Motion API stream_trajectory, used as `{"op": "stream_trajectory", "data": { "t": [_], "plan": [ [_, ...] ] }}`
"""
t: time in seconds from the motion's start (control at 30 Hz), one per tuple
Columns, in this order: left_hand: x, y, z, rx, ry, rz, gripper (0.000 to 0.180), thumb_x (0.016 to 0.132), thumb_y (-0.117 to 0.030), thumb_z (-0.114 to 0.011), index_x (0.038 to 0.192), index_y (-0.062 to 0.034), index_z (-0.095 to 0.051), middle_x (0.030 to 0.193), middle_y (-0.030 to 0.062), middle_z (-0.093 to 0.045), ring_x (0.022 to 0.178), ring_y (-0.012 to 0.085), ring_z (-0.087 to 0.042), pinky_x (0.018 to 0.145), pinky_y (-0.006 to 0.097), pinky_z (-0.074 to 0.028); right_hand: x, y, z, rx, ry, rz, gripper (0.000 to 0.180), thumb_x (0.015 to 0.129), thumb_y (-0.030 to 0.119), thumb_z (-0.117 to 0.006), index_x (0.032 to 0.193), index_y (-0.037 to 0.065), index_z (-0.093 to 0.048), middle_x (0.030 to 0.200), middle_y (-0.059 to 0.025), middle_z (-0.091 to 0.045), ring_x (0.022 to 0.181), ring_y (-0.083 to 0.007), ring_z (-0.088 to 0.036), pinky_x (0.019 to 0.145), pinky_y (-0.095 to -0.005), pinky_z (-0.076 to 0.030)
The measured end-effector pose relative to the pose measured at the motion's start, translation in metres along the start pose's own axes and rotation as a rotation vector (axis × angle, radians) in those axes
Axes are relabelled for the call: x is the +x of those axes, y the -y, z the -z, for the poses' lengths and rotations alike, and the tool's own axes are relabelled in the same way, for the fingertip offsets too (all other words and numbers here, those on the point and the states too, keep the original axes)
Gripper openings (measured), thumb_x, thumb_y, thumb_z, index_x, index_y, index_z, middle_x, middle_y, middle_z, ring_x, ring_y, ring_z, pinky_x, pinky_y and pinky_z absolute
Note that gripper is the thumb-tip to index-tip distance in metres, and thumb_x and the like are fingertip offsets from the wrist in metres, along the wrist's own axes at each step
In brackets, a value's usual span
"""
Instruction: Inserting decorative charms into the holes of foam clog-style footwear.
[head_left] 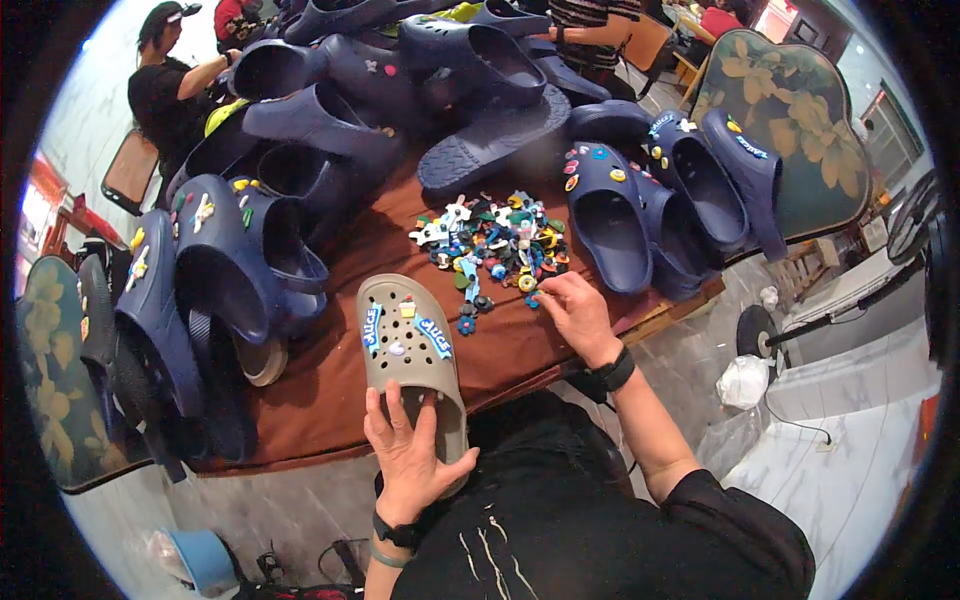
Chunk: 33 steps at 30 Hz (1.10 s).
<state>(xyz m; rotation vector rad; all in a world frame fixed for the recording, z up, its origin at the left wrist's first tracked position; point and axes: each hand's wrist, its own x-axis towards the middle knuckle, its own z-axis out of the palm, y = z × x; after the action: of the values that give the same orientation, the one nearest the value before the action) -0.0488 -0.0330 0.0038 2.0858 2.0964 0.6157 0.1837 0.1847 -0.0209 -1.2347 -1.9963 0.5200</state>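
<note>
A beige clog (410,370) lies toe-away at the table's front edge. Blue-and-white lettered charms, a small cupcake-like charm and a pale charm sit in the holes of its top. My left hand (412,440) grips it at the foot opening, fingers spread over the upper and thumb out at the right side. Just beyond lies a heap of small colourful shoe charms (500,240). At the heap's near right edge, my right hand (582,320) has thumb and forefinger pinched on a small blue charm (536,299), partly hidden by the fingertips.
Navy clogs with charms stand at the left (225,260) and right (610,220) of the brown-covered table (310,390). More navy clogs (330,120) are piled at the back. Floral chair backs (790,120) flank the table. Other people (165,90) sit beyond the pile.
</note>
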Motion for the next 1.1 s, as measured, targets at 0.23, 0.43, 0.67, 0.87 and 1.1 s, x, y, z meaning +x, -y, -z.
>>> {"op": "stream_trajectory", "data": {
  "t": [0.23, 0.43, 0.67, 0.87, 1.1],
  "plan": [
    [0.004, -0.002, 0.0, 0.0, 0.032, -0.02, 0.087, 0.064, -0.057, -0.078, 0.13, -0.0061, -0.055, 0.155, 0.0285, -0.012, 0.144, 0.051, -0.003, 0.11, 0.061, -0.016, -0.005, -0.004, -0.012, -0.246, -0.02, 0.175, 0.031, 0.077, 0.012, -0.075, 0.103, 0.006, -0.061, 0.095, -0.0119, -0.057, 0.092, -0.034, -0.056, 0.079, -0.0437, -0.045],
    [0.002, -0.001, -0.001, -0.005, 0.002, -0.028, 0.087, 0.062, -0.057, -0.079, 0.13, -0.0075, -0.055, 0.156, 0.0267, -0.012, 0.143, 0.0495, -0.004, 0.107, 0.061, -0.02, -0.01, -0.006, -0.018, -0.19, 0.066, 0.107, 0.037, 0.076, 0.005, -0.073, 0.109, 0.004, -0.056, 0.098, -0.0138, -0.059, 0.096, -0.0361, -0.056, 0.083, -0.0439, -0.045],
    [0.001, 0.002, -0.002, -0.029, -0.041, -0.059, 0.086, 0.061, -0.055, -0.08, 0.129, -0.0078, -0.056, 0.157, 0.0248, -0.011, 0.143, 0.0478, -0.006, 0.105, 0.06, -0.021, -0.005, 0.009, -0.006, -0.157, 0.139, 0.084, 0.021, 0.077, 0.003, -0.072, 0.097, 0.006, -0.067, 0.094, -0.0141, -0.065, 0.092, -0.0314, -0.063, 0.08, -0.0393, -0.05],
    [0.003, 0.0, 0.004, -0.094, -0.081, -0.04, 0.081, 0.061, -0.049, -0.079, 0.128, -0.0071, -0.058, 0.155, 0.0189, -0.022, 0.142, 0.0409, -0.014, 0.106, 0.055, -0.022, 0.011, 0.081, -0.003, 0.457, 0.415, 0.002, 0.024, 0.087, 0.01, -0.071, 0.109, 0.002, -0.066, 0.095, -0.0053, -0.069, 0.086, -0.0121, -0.064, 0.077, -0.0263, -0.051],
    [0.002, 0.002, 0.001, -0.108, -0.081, -0.046, 0.082, 0.062, -0.05, -0.079, 0.128, -0.0076, -0.057, 0.156, 0.0183, -0.022, 0.142, 0.0402, -0.014, 0.105, 0.055, -0.022, 0.021, 0.118, -0.029, 0.764, 0.763, -0.269, 0.015, 0.096, 0.01, -0.062, 0.107, 0.0, -0.064, 0.096, 0.0022, -0.065, 0.089, -0.0049, -0.057, 0.079, -0.0223, -0.048]
  ]
}}
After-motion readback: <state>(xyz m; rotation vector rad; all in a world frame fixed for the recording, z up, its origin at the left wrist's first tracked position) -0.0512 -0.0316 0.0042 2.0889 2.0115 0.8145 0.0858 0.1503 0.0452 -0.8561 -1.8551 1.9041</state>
